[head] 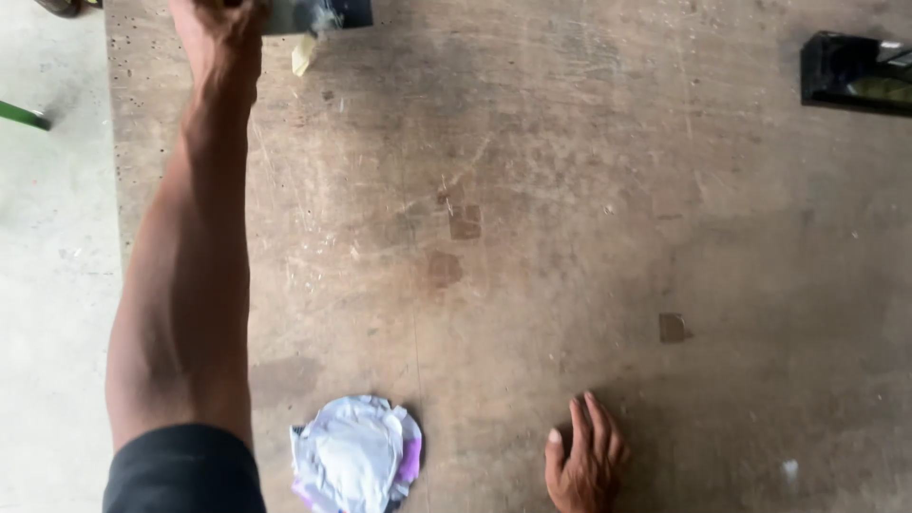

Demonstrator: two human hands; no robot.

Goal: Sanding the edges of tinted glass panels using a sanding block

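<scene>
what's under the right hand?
The right hand lies flat on the worn wooden board; only bare board shows around it. Whatever is beneath the palm is covered.

The left hand [220, 28] is stretched far forward to the top edge of the view, where a dark flat object [318, 13] is gripped; a small pale scrap [304, 53] is seen just below it. The right hand [586, 463] is laid flat, fingers spread, on the worn brown table [570, 209]. A crumpled white and purple wrapper [356, 454] is seen between the arms. A black box [855, 71] is placed at the far right.
</scene>
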